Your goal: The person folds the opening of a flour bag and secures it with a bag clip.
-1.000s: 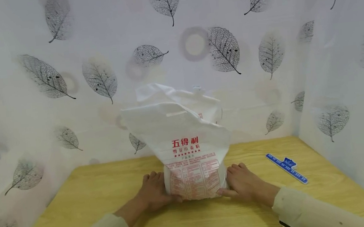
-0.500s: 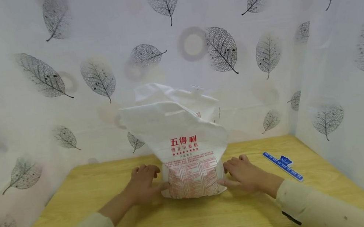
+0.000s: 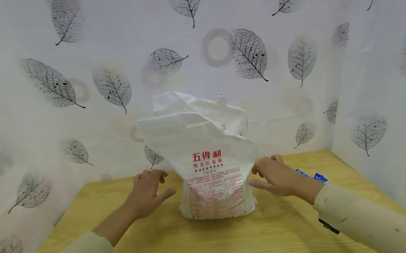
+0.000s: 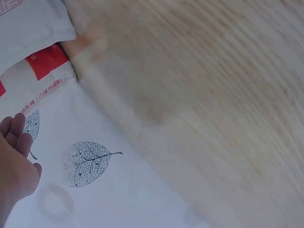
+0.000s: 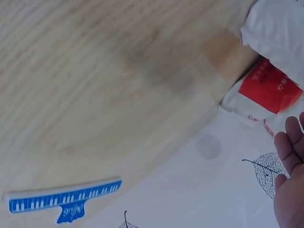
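A white flour bag (image 3: pixel 211 150) with red print stands upright on the table, its slack top unsealed and leaning left. To its left, my left hand (image 3: pixel 148 194) is raised and apart from it, with loosely bent fingers and the thumb out toward the bag. My right hand (image 3: pixel 277 176) hovers at the bag's right side, fingertips close to its edge, holding nothing. Both wrist views show part of the bag's red and white side and a relaxed hand beside it. Beyond the right forearm lies a blue bag clip (image 5: pixel 66 197) with a piano-key pattern, partly hidden in the head view.
The pale wooden table (image 3: pixel 215 244) ends at a white curtain (image 3: pixel 197 73) printed with leaf skeletons, which hangs behind it and along both sides. Dark bands show under both sleeves.
Both hands have let go of the lower sides of the bag and risen, the left drawing well away to the left. The bag stays in place. The right forearm now covers part of the clip.
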A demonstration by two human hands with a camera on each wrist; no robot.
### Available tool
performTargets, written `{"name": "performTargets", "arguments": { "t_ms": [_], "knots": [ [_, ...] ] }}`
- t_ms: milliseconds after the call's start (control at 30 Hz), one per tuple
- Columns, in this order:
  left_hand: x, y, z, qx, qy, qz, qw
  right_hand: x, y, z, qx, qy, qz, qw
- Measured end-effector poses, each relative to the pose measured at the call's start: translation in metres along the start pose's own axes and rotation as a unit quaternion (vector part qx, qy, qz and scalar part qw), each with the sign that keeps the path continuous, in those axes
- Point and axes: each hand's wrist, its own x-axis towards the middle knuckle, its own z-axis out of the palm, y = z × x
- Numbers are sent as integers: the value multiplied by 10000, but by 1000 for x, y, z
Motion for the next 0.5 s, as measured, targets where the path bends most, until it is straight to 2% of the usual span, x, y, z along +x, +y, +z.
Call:
{"name": "performTargets", "arguments": {
  "t_ms": [300,500],
  "knots": [
    [8,-1,-21,108,236,115,9996,4,6,-24,-75,132,28,9999],
    [13,2,-37,264,273,137,9992,5,10,-36,-92,265,24,9996]
  ]
}}
